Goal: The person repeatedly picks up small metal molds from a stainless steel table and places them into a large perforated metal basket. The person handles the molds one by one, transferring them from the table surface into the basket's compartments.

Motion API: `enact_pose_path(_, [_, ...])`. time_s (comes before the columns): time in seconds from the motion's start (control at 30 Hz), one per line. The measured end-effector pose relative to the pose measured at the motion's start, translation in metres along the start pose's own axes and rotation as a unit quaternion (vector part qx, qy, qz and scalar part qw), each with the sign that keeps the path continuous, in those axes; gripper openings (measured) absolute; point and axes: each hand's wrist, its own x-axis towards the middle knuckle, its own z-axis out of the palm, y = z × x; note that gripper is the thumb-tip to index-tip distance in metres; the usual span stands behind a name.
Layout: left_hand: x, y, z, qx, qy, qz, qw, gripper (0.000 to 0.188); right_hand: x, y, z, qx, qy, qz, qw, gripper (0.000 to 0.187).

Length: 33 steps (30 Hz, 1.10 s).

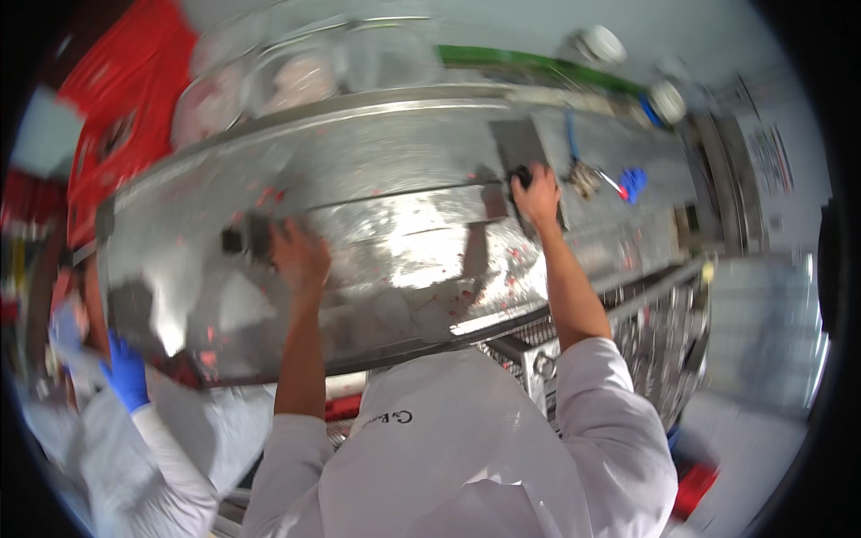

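**Two bare hands on a large steel tray, a scraper in the right**

A big stainless steel tray [395, 242] fills the middle of the view, tilted up in front of the person, its shiny face smeared and dotted with small red and pink scraps. The right hand [536, 193] sits near the tray's upper right corner, fingers closed round the dark handle of a flat metal scraper [518, 148], whose broad blade points up toward the tray's top edge and lies against the steel. The left hand [300, 255] is pressed on the tray's face left of centre, fingers bent and close together; just beside it lies a small dark patch [247, 240] on the steel, and the blur leaves it unclear whether the hand holds anything or only touches the metal.

Both forearms are bare, coming up out of white coat sleeves [592, 377] from the lower edge.

Past the tray's right edge, on a steel ledge, lie a blue item [633, 182] and a thin blue cord [570, 134]. Beyond the top edge stand clear plastic tubs [296, 76] with pale contents, and a red sheet [126, 108] hangs past the upper left corner. At the tray's lower left corner another person's hand in a blue glove [126, 372] reaches up, sleeve white. A wire rack [646, 332] shows under the tray's lower right edge.
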Motion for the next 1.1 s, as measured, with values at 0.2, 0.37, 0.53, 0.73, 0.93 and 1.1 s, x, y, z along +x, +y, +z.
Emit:
enact_pose_path(0.2, [0.047,0.129,-0.041,0.170,-0.312,0.004,0.935,0.069,0.016,0.111,-0.191,-0.032,-0.109,0.246,0.963,0.053])
enact_pose_path(0.37, [0.047,0.364,0.003,-0.200,-0.173,0.291,0.919,0.072,-0.091,0.058,-0.121,0.293,0.080,0.024,0.953,0.065])
enact_pose_path(0.53, [0.038,0.553,0.006,-0.297,-0.284,0.274,0.870,0.070,-0.249,0.123,-0.115,0.374,0.185,0.021,0.908,0.068])
enact_pose_path(0.73, [0.046,0.540,-0.010,-0.205,-0.290,0.329,0.875,0.056,-0.515,0.363,-0.087,0.356,0.057,0.566,0.741,0.052])
enact_pose_path(0.93, [0.070,0.548,0.009,-0.184,-0.361,0.227,0.886,0.072,-0.840,0.499,0.161,0.105,-0.345,0.661,0.658,0.046])
enact_pose_path(1.1, [0.058,0.557,0.030,-0.198,-0.341,0.228,0.890,0.065,-0.856,0.593,0.276,0.231,-0.446,0.639,0.583,0.038])
